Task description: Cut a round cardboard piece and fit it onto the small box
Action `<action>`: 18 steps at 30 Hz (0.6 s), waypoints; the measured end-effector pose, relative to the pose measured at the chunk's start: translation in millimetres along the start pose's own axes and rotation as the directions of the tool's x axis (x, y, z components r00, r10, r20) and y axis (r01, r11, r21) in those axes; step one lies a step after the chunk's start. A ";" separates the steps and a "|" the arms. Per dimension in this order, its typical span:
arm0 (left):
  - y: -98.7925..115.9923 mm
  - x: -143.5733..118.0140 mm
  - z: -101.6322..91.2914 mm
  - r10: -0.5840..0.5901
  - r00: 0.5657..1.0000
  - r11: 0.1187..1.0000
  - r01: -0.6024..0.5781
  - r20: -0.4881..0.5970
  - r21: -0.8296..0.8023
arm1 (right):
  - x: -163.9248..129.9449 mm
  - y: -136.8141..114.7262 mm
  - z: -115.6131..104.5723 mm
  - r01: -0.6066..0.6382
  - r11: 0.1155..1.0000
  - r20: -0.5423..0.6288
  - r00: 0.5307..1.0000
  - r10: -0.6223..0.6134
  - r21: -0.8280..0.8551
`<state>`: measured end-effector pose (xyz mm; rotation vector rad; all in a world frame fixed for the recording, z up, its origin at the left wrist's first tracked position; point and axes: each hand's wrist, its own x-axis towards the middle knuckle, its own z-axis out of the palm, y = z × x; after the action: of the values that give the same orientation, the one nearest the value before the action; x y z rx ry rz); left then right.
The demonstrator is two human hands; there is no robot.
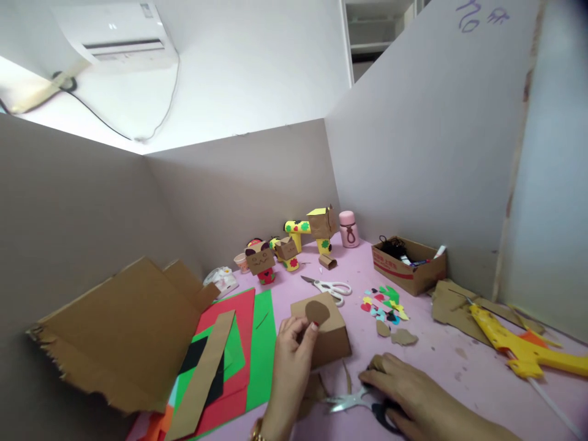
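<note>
My left hand (pixel 290 355) pinches a small brown oval paper cutout (pixel 317 312) against the top of a small folded cardboard box (pixel 331 343) on the pink table (pixel 441 361). My right hand (pixel 408 392) lies flat on the table near the front edge, resting on black-handled scissors (pixel 356 401) whose blades point left. Brown paper offcuts (pixel 316 389) lie between my hands.
Red, green and black paper sheets (pixel 248 343) and a large torn cardboard sheet (pixel 124 331) lie left. White-handled scissors (pixel 328 286), coloured cutouts (pixel 383 303), paper-roll figures (pixel 294 245), a pink bottle (pixel 348 229), a cardboard box (pixel 408 263) and a yellow glue gun (pixel 519 349) stand behind and right. Partition walls surround the table.
</note>
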<state>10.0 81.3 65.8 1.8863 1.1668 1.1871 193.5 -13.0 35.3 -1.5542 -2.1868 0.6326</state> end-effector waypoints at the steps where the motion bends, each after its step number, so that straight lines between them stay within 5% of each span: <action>1: 1.7 -3.0 -0.3 -0.036 0.999 0.998 0.036 0.002 -0.054 | -0.1 0.0 0.8 0.006 1.000 -0.022 1.000 -0.006 -0.018; 6: 10.3 -23.6 -0.6 -0.220 0.975 0.927 0.204 -0.017 -0.316 | -2.6 1.4 1.7 0.047 0.999 -0.068 0.997 -0.047 -0.001; 10: 10.5 -41.1 -6.0 -0.327 0.941 0.847 0.251 -0.086 -0.469 | -3.4 11.7 2.4 0.122 0.936 -0.086 0.991 -0.099 0.331; 15: 1.8 -59.4 -16.1 -0.400 0.905 0.781 0.253 -0.145 -0.571 | 4.1 28.7 14.4 0.049 0.474 -0.023 0.998 -0.059 0.879; 18: -1.6 -67.7 -10.7 -0.412 0.906 0.753 0.281 -0.093 -0.596 | 7.4 27.6 25.1 0.006 0.384 0.000 1.000 -0.017 0.923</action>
<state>-14.3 21.1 43.8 1.0478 1.0559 1.3587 198.8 -1.7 -0.5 -0.8543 -1.2959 1.5253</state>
